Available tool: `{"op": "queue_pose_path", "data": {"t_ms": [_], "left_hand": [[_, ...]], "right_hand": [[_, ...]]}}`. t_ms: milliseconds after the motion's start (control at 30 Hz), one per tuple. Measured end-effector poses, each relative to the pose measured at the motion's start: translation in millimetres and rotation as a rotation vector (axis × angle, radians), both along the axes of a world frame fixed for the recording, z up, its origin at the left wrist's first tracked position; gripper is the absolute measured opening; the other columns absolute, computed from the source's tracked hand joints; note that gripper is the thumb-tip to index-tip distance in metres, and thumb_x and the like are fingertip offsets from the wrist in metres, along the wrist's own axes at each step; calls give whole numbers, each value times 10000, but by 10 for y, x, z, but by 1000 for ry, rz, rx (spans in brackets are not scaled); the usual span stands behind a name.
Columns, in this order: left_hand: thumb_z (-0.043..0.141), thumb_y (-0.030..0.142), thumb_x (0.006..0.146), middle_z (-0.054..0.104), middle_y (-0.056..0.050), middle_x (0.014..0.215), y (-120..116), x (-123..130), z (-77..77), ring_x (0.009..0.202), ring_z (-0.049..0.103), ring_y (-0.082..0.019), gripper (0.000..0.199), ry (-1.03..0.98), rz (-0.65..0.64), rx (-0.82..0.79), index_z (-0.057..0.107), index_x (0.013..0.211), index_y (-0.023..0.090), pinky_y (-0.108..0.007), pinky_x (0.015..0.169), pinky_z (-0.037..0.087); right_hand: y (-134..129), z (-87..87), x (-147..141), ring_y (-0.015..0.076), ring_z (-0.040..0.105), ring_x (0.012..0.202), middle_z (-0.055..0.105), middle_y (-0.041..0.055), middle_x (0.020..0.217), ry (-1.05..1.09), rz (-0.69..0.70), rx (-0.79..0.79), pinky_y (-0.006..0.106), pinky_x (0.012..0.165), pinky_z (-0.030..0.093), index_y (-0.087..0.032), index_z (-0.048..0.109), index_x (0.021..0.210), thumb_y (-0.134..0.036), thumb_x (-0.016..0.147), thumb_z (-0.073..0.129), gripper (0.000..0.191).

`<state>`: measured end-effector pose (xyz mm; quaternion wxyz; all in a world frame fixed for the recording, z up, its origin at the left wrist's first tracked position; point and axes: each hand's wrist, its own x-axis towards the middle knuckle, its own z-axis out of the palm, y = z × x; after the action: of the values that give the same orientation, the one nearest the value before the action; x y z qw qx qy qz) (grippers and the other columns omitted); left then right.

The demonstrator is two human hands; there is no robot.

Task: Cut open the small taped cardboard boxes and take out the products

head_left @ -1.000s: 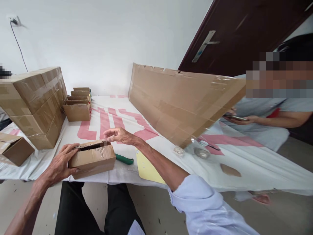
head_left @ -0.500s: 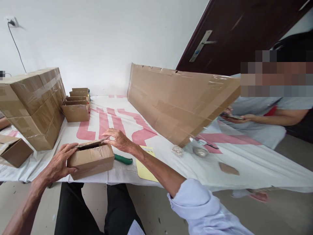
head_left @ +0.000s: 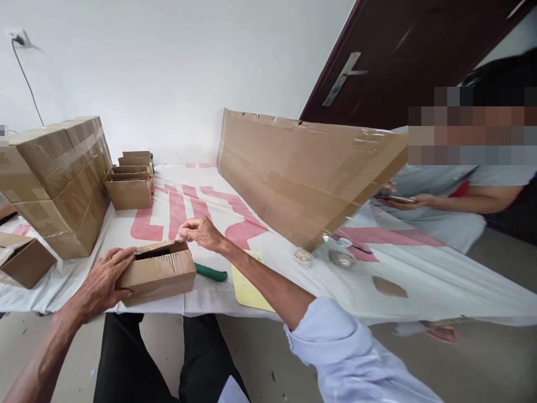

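A small cardboard box (head_left: 161,276) lies near the table's front edge, its top slit partly open and one edge of the opening torn and ragged. My left hand (head_left: 104,280) is wrapped around the left end of this box, fingers on top and thumb on the near side. At the far right corner of the opening, my right hand (head_left: 202,230) has thumb and fingers pinched together. A small pale bit shows at those fingertips, too small to name. Just right of the box lies a green-handled tool (head_left: 212,272), its other end hidden behind the box.
Taped cartons (head_left: 62,173) are stacked at left, with open small boxes (head_left: 128,193) behind. A large cardboard sheet (head_left: 302,179) leans at centre right. A yellow card (head_left: 251,294), tape rolls (head_left: 342,259) and a cardboard scrap (head_left: 389,286) lie rightward. A person (head_left: 444,190) sits at right holding a phone.
My right hand has lifted slightly off the box's top edge, and its fingers have closed from a looser spread into a pinch. My left hand stays on the box.
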<state>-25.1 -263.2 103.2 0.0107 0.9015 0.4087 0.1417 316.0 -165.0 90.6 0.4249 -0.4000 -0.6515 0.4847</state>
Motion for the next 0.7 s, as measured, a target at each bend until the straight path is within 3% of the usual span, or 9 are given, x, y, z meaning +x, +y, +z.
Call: {"op": "queue_pose_path", "data": {"t_ms": [100, 267, 533, 700], "left_hand": [[734, 168, 879, 542, -116, 1665, -10, -45, -92, 1481, 484, -368, 727, -26, -21, 58, 519, 1571, 216, -600, 1218, 495], [723, 175, 879, 551, -107, 1653, 24, -103, -207, 1480, 481, -358, 738, -44, -34, 94, 508, 1583, 236, -585, 1224, 496], [719, 237, 899, 540, -124, 1665, -14, -52, -157, 1478, 486, -379, 635, -21, -32, 70, 580, 1519, 214, -600, 1221, 505], [722, 218, 882, 566, -110, 1646, -25, -79, -137, 1483, 492, -385, 674, -11, -17, 64, 580, 1541, 241, -589, 1201, 525]], "right_hand": [[52, -6, -15, 157, 720, 693, 778, 55, 723, 90, 11, -186, 230, 623, 547, -155, 757, 723, -347, 731, 851, 214], [82, -63, -23, 172, 771, 734, 809, 81, 776, 145, -18, -257, 235, 644, 610, -159, 730, 739, -375, 760, 879, 263], [258, -185, -13, 157, 752, 602, 768, 58, 647, 199, -169, -333, 188, 514, 576, -174, 681, 767, -294, 874, 833, 222], [375, -171, 149, 130, 738, 581, 798, 58, 751, 247, -252, -308, 185, 498, 579, -176, 677, 811, -271, 919, 797, 187]]}}
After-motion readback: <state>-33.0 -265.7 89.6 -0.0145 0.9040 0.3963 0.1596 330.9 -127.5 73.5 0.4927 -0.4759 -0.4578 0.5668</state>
